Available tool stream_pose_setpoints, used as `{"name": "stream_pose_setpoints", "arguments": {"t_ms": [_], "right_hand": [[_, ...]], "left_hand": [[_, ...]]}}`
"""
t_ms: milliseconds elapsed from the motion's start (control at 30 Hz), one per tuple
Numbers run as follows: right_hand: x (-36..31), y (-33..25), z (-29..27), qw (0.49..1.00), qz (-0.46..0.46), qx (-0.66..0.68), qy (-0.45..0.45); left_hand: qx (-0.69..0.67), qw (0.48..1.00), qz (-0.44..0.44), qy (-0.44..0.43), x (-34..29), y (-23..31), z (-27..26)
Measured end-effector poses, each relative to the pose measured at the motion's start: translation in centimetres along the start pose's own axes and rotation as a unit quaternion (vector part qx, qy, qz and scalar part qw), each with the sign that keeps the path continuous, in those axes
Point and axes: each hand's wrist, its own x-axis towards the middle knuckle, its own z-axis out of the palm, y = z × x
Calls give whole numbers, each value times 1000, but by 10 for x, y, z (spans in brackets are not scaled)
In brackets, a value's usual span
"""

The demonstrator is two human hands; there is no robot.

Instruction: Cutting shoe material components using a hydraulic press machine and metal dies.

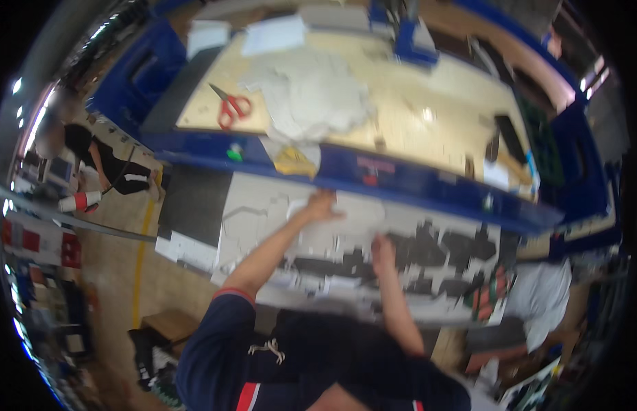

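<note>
A large white sheet (250, 205) with cut outlines lies in front of me, and dark grey areas (420, 249) show where shapes are out of it. My left hand (323, 207) rests on the sheet's far part, close under the blue table edge, fingers stretched out and holding nothing that I can see. Farther right and nearer to me, my right hand (383, 252) is over the sheet beside the dark areas. Motion smears its fingers, so whether they hold anything is unclear.
Beyond the sheet stands a blue-edged table (428, 116) with red-handled scissors (233, 109), a pile of pale cut pieces (311, 92) and papers (274, 34). A red and green bundle (488, 296) lies at the sheet's right end, near a pale plastic bag (541, 294). Another person (109, 161) stands far left.
</note>
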Motion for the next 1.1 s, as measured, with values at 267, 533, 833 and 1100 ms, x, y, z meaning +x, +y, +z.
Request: {"name": "stream_pose_setpoints", "arguments": {"t_ms": [267, 533, 833, 1100], "right_hand": [[20, -32, -7, 966, 181, 178, -44], [13, -33, -2, 965, 175, 148, -130], [0, -52, 18, 891, 129, 311, -304], [4, -19, 4, 998, 1, 30, -51]], "left_hand": [[-218, 962, -81, -145, 12, 12, -46], [-168, 967, -89, -167, 1, 14, -49], [-215, 941, -190, -180, 5, 30, -61], [-189, 951, -138, -204, 21, 17, -43]]}}
